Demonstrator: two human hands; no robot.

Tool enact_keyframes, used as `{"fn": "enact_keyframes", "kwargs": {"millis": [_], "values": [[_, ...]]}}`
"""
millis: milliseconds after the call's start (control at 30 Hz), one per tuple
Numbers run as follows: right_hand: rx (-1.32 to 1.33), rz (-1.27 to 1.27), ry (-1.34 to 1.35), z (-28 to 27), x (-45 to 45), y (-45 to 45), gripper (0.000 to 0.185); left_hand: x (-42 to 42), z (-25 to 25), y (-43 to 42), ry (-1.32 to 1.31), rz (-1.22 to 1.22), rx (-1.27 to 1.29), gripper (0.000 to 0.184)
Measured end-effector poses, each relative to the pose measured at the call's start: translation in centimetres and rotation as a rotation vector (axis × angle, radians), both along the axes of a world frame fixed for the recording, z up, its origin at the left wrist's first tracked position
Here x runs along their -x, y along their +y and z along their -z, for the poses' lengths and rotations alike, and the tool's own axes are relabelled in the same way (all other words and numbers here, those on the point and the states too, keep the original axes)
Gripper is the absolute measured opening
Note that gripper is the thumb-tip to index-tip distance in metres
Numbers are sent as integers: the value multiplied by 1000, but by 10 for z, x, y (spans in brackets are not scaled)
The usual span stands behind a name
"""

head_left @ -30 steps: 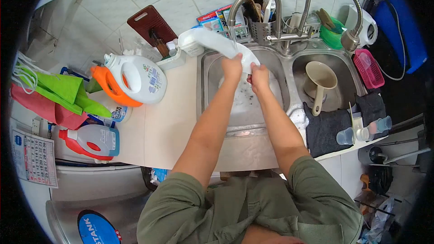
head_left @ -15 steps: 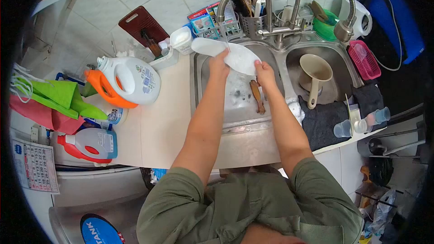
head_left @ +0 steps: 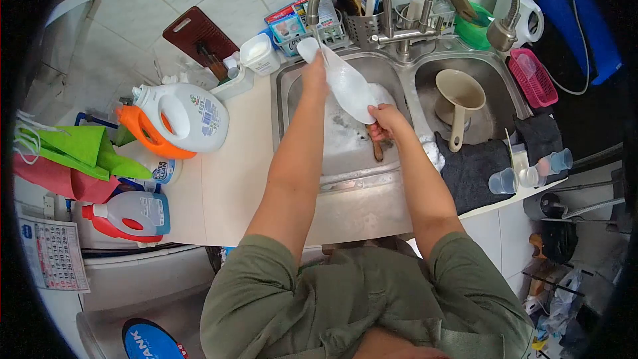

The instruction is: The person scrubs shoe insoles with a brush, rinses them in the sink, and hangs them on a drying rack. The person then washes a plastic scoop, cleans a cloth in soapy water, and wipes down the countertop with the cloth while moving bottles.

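Since half a second ago, the white insole-shaped piece (head_left: 349, 91) has tilted more steeply over the left basin (head_left: 283, 103), and the right hand (head_left: 391, 121) now overlaps the brown handle (head_left: 378, 151). The left hand (head_left: 316, 73) has its partly hidden fingers closed around the piece's upper part; the right's pinch its lower end. There are two basins, two metal spouts (head_left: 387, 0), one beige dipper (head_left: 458, 92) and one pink basket (head_left: 533, 80).

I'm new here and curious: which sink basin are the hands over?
The left basin, under the white item; the right basin holds a beige dipper.
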State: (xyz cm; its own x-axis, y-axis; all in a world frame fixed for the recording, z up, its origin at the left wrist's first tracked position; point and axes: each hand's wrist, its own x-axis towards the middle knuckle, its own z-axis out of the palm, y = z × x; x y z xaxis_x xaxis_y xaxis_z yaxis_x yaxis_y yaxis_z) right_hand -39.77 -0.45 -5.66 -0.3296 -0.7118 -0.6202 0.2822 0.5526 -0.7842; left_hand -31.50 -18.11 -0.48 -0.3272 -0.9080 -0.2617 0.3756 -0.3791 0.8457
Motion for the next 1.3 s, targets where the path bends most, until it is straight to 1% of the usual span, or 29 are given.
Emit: {"fn": "enact_keyframes", "kwargs": {"millis": [67, 100, 133, 200, 233, 267, 333, 367, 433, 467, 533, 567, 633, 667, 700, 733, 767, 800, 833, 867, 933, 967, 1033, 1067, 1133, 1267, 1300], "values": [[-42, -6, 20, 4, -1, 1, 30, 0, 3, -8, -71, -10, 418, 31], [-49, -39, 9, 8, 1, 1, 30, -1, -3, -4, -199, -24, 530, 20], [-54, -74, -2, 11, 1, -1, 31, 0, -7, 1, -202, -27, 530, 20], [-94, -106, 29, 14, 1, -10, 30, 4, -14, 10, -744, -252, 870, 20], [-136, -134, 61, 16, 1, -13, 29, 6, -22, 14, -766, -300, 885, 29], [-135, -133, 62, 17, 0, -14, 29, 6, -23, 10, -765, -299, 887, 29], [-131, -140, 80, 18, -1, -13, 30, 7, -25, -3, -949, -226, 786, 35], [-131, -141, 80, 19, -3, -12, 30, 7, -23, -7, -950, -227, 785, 35], [-178, -112, 75, 16, -10, -10, 32, 5, -32, -7, -842, -123, 543, 39], [-175, -112, 74, 18, -10, -11, 32, 4, -33, -5, -844, -124, 545, 39], [-227, -163, 57, 20, -8, -16, 28, 0, -33, -1, -702, -81, 826, 42], [-223, -165, 59, 20, -5, -18, 28, -2, -35, 0, -702, -84, 830, 42], [-30, -98, 979, -2, -2, -19, 27, -6, -46, 7, -725, 57, 831, 39], [117, 139, 1070, -17, -1, -24, 29, -6, -48, 6, -726, 51, 833, 39], [266, 379, 1145, -42, -1, -27, 33, -6, -46, 3, -635, 151, 798, 37], [417, 413, 1250, -62, 6, -32, 34, -8, -43, 2, -546, 251, 757, 35], [569, 448, 1350, -74, 15, -42, 34, -12, -49, 5, -551, 249, 754, 35], [569, 446, 1345, -75, 24, -54, 34, -15, -61, 12, -408, 338, 555, 35], [597, 345, 1375, -76, 34, -65, 33, -17, -68, 16, -261, 420, 356, 36], [627, 244, 1406, -75, 42, -71, 33, -18, -66, 11, -261, 417, 357, 36], [615, 218, 1396, -76, 45, -75, 31, -19, -64, 2, -189, 502, 353, 35], [597, 192, 1387, -76, 47, -75, 29, -20, -61, -1, -187, 499, 354, 35], [618, 212, 1401, -72, 46, -73, 28, -22, -68, 5, -196, 560, 340, 41], [636, 235, 1412, -69, 45, -71, 27, -22, -71, 7, -195, 558, 337, 41], [665, 241, 1417, -63, 45, -70, 27, -23, -77, 12, -142, 589, 307, 32], [733, 300, 1428, -58, 45, -71, 25, -25, -88, 18, -161, 643, 303, 31], [733, 299, 1428, -65, 42, -66, 25, -25, -87, 17, -137, 640, 298, 29]]}}
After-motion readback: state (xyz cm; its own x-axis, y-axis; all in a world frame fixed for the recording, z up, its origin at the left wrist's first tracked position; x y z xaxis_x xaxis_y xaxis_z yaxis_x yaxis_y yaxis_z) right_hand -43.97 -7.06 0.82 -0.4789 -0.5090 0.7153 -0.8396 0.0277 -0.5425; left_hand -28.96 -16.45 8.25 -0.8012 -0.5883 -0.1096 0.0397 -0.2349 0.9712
